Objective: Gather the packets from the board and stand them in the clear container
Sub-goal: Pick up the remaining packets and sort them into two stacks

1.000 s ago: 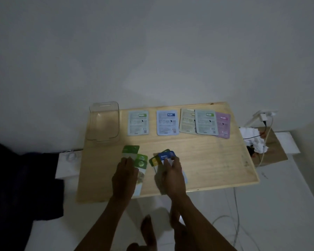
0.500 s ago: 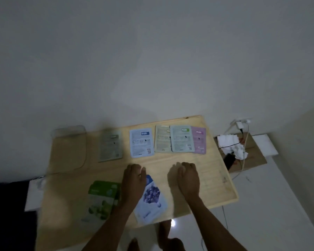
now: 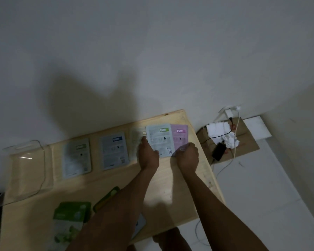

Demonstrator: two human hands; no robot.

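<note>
A row of flat packets lies along the back of the wooden board (image 3: pixel 179 192): a grey one with a green label (image 3: pixel 76 158), a blue-labelled one (image 3: pixel 114 151), a pale one (image 3: pixel 135 142), a white one with a green label (image 3: pixel 159 140) and a pink one (image 3: pixel 179 136). My left hand (image 3: pixel 149 154) rests flat across the pale and white packets, thumb on the white one's lower edge. My right hand (image 3: pixel 187 156) has its fingers curled at the pink packet's lower edge. The clear container (image 3: pixel 25 171) lies at the board's left end, with nothing in it.
Green packets (image 3: pixel 71 220) and a green-yellow one (image 3: pixel 107 196) lie near the board's front edge, and a white packet (image 3: pixel 140 223) shows under my left forearm. To the right stand a cardboard piece (image 3: pixel 246 145) with tissues, a dark phone (image 3: pixel 218 151) and charger cables.
Both hands have left the front packets lying on the board and reached forward to the back row's right end. The camera view has shifted left and down.
</note>
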